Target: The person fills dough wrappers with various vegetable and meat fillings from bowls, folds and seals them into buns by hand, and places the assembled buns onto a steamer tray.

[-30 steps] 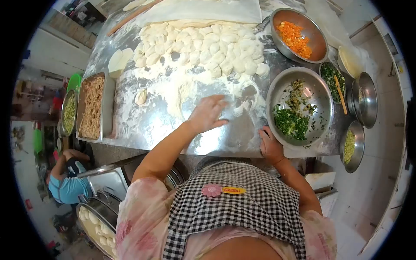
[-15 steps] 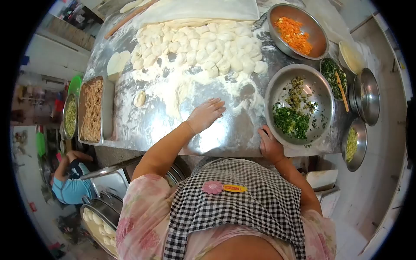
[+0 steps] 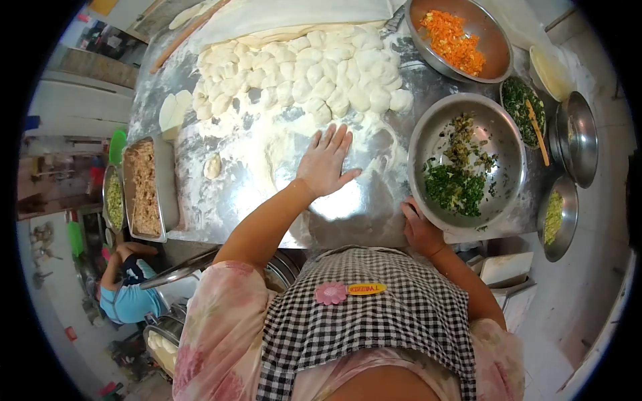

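My left hand (image 3: 326,160) lies palm down with fingers spread over the floured metal table (image 3: 354,224), holding nothing. Ahead of it is a wide cluster of small dough pieces (image 3: 314,70); a single dough piece (image 3: 212,166) sits apart on the left. My right hand (image 3: 422,229) is at the table's front edge, close against a large steel bowl (image 3: 498,194). Its fingers are curled, and whatever they may hold is hidden. Inside that bowl lie chopped greens (image 3: 455,188) and a darker chopped filling (image 3: 461,147).
A tray of brownish filling (image 3: 147,190) stands left. At the back are a rolling pin (image 3: 187,37) and a pale sheet (image 3: 301,15). A bowl of shredded carrot (image 3: 458,43) and a bowl of greens with a wooden utensil (image 3: 537,132) stand right. Another person (image 3: 134,301) is lower left.
My left hand has moved slightly forward over the table, its fingers turning from rightward to forward and spreading. My right hand stays by the bowl. The view has shifted a little.
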### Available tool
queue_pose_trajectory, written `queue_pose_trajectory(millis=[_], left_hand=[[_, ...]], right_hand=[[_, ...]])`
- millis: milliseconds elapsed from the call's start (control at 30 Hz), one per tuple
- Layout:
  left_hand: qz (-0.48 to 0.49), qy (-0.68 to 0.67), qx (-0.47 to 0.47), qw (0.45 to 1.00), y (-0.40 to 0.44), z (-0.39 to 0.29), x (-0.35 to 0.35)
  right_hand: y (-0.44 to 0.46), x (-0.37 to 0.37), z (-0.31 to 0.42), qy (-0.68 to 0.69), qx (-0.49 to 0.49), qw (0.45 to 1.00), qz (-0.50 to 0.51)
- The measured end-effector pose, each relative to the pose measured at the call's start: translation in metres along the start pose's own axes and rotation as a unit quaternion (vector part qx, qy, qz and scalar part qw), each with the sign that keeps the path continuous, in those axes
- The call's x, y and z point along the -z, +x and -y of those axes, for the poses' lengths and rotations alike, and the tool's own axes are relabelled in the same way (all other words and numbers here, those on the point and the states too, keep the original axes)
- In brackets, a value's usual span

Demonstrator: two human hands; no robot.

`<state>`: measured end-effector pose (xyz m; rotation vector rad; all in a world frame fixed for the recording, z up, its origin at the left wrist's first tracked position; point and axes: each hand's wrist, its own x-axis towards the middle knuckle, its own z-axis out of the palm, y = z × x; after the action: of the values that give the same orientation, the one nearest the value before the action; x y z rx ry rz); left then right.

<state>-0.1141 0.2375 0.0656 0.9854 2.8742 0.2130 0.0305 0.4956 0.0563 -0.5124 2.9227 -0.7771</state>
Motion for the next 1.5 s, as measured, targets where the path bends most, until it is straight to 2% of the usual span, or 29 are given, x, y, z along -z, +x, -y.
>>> queue_pose_trajectory(millis=[100,167,200,233,300,333,367,433,567,633,667,700,767,800,900,933,967,1000,1033,1067,1100,1133,1200,1267,1300,1367,1433,1467,1500], left_hand=[[-0.043,-0.002,0.046,0.998,0.012,0.007,-0.017],[0.000,-0.314,0.047,0.948,0.014,0.032,-0.016],[0.024,-0.460,0.044,0.887,0.015,0.039,-0.013],[-0.009,-0.696,0.143,0.704,0.009,0.023,0.002],[-0.071,-0.384,0.126,0.912,-0.008,0.002,0.010],[-0.100,-0.204,0.110,0.968,-0.016,-0.006,0.010],[-0.068,-0.140,0.066,0.986,-0.029,-0.012,0.007],[-0.004,-0.008,-0.020,1.000,-0.052,-0.016,-0.008],[0.080,-0.028,-0.040,0.996,-0.011,0.025,-0.045],[-0.016,-0.245,0.131,0.960,-0.021,0.028,-0.006],[-0.061,-0.351,0.214,0.910,-0.027,0.026,0.007],[-0.099,-0.273,0.222,0.931,-0.030,0.024,0.004],[-0.008,-0.297,0.283,0.912,-0.033,0.024,-0.002],[0.038,-0.308,0.312,0.898,-0.035,0.024,-0.004],[-0.153,-0.290,0.220,0.919,-0.052,0.002,-0.011],[-0.139,-0.488,0.243,0.827,-0.050,0.000,-0.013],[-0.106,-0.665,0.252,0.695,-0.049,-0.001,-0.016],[-0.098,-0.692,0.251,0.669,-0.055,-0.018,0.028],[-0.090,-0.718,0.250,0.643,-0.061,-0.036,0.071],[-0.097,-0.836,0.128,0.525,-0.066,-0.028,0.064],[-0.067,-0.911,0.151,0.377,-0.073,-0.020,0.070],[-0.103,-0.898,0.196,0.381,-0.072,-0.036,0.086],[-0.136,-0.623,0.137,0.758,-0.070,-0.045,0.054],[-0.099,-0.449,0.004,0.888,-0.047,-0.048,0.050],[-0.102,-0.360,-0.065,0.925,-0.036,-0.050,0.048],[-0.225,-0.453,0.008,0.863,-0.029,-0.080,0.029],[-0.130,-0.596,0.028,0.791,-0.015,-0.092,0.046],[-0.138,-0.616,0.035,0.775,-0.007,-0.101,0.053],[-0.146,-0.635,0.044,0.757,0.000,-0.113,0.059]], right_hand=[[-0.001,0.003,0.001,-0.003,0.002,1.000,0.000],[-0.004,-0.002,-0.004,0.010,0.016,1.000,-0.021],[-0.004,-0.002,-0.004,0.005,0.024,0.999,-0.033],[-0.004,-0.002,-0.003,0.001,0.031,0.999,-0.042],[-0.005,-0.003,-0.003,-0.002,0.044,0.997,-0.059],[-0.004,-0.003,-0.003,-0.004,0.049,0.996,-0.068],[-0.005,-0.003,-0.003,-0.005,0.054,0.996,-0.078],[-0.006,-0.005,-0.003,0.009,0.046,0.995,-0.082],[-0.006,-0.013,0.001,0.008,0.025,0.992,-0.122],[0.000,-0.019,0.008,0.034,0.043,0.995,-0.078],[0.001,-0.023,0.014,0.047,0.050,0.996,-0.052],[0.004,-0.024,0.023,0.063,0.014,0.998,-0.003],[0.022,-0.022,0.043,0.093,-0.056,0.990,0.089],[0.032,-0.017,0.054,0.113,-0.055,0.990,0.061],[0.067,-0.017,0.073,0.184,-0.051,0.979,-0.067],[0.079,-0.028,0.070,0.212,-0.051,0.966,-0.141],[0.092,-0.015,0.079,0.376,-0.174,0.909,-0.042],[0.100,0.003,0.094,0.525,-0.285,0.800,0.051],[0.102,0.018,0.107,0.525,-0.249,0.813,0.041],[0.105,0.033,0.117,0.522,-0.210,0.826,0.033],[0.107,0.043,0.127,0.486,-0.162,0.859,-0.019],[0.105,0.049,0.134,0.446,-0.114,0.885,-0.067],[0.098,0.059,0.132,0.297,-0.090,0.948,-0.066],[0.090,0.076,0.124,0.193,-0.087,0.974,-0.084],[0.084,0.089,0.114,0.166,-0.099,0.976,-0.103],[0.071,0.105,0.070,0.191,-0.123,0.957,-0.182],[0.055,0.139,0.013,0.108,-0.137,0.952,-0.253],[0.048,0.161,-0.012,0.007,-0.179,0.941,-0.286],[0.038,0.175,-0.047,0.005,-0.223,0.927,-0.303]])
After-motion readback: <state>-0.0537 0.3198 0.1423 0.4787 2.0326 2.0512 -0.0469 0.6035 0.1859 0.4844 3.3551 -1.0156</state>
